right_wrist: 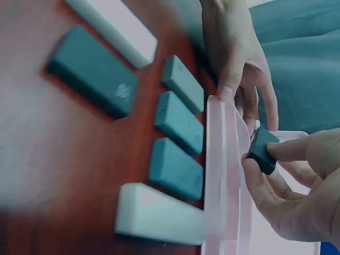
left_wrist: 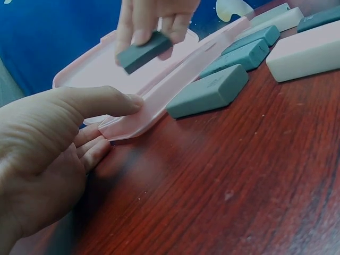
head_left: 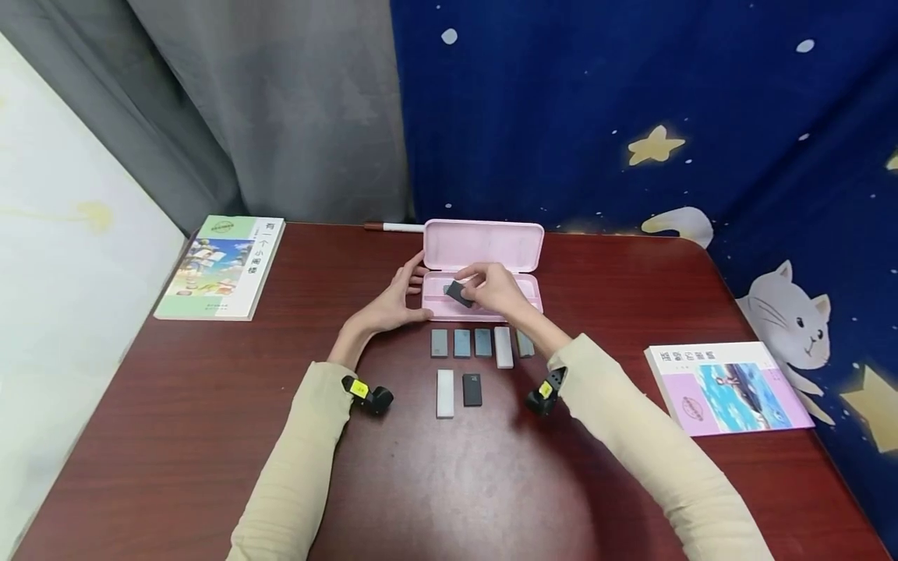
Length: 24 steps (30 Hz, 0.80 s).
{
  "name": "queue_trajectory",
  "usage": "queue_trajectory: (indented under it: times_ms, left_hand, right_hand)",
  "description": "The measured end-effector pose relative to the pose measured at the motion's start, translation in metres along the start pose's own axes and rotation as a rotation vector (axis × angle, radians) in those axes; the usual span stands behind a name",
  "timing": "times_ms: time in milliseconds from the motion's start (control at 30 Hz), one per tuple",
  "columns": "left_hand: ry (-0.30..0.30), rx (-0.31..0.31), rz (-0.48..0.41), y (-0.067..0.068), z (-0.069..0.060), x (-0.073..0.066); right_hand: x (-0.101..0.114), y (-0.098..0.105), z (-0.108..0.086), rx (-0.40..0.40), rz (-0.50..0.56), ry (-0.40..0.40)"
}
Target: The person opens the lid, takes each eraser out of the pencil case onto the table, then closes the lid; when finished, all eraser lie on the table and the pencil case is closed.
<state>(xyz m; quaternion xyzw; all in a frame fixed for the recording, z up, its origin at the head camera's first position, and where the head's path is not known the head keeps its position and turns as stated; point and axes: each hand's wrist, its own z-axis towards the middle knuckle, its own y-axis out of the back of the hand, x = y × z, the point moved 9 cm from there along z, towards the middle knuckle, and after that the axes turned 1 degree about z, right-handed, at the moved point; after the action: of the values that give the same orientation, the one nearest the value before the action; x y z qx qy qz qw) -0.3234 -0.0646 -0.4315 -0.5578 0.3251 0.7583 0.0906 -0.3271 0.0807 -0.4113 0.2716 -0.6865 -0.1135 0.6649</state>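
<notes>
Near the back of the table lies an opened pink pencil case (head_left: 484,243), lid tipped back. My left hand (head_left: 389,306) holds its left end, thumb against the front wall and fingers around the side. Above the case's tray, my right hand (head_left: 494,288) pinches a dark eraser (right_wrist: 263,150) between thumb and fingers. Part of a grey-blue piece shows in the tray beneath it. A row of grey-blue erasers (head_left: 439,343) and a white eraser (head_left: 503,347) lines the case's front. Closer to me lie another white eraser (head_left: 445,393) and a black eraser (head_left: 472,389).
A book with a green and white cover (head_left: 210,269) lies at the back left. Another book, purple and white (head_left: 726,388), lies at the right edge. Behind the case is a brown-and-white pen-like stick (head_left: 396,227). Curtains (head_left: 323,109) hang along the back.
</notes>
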Motion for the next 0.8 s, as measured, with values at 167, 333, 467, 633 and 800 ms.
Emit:
queue_trajectory:
  times_ms: [167, 333, 467, 633, 800]
  left_hand:
    - [0.004, 0.004, 0.006, 0.001, -0.001, -0.007]
    - [0.004, 0.001, -0.005, 0.002, -0.001, -0.006]
    - [0.014, 0.001, -0.012, 0.002, -0.003, -0.005]
    - [0.011, 0.004, -0.007, 0.001, -0.003, -0.006]
    - [0.009, 0.008, -0.004, 0.000, -0.003, -0.006]
  right_hand:
    - [-0.009, 0.000, -0.020, 0.058, 0.100, 0.006]
    - [-0.019, 0.000, -0.040, 0.081, 0.183, -0.013]
    - [-0.027, 0.001, -0.054, 0.076, 0.212, -0.036]
    - [-0.033, 0.002, -0.072, 0.076, 0.206, -0.048]
    - [-0.041, 0.002, -0.090, 0.078, 0.226, -0.055]
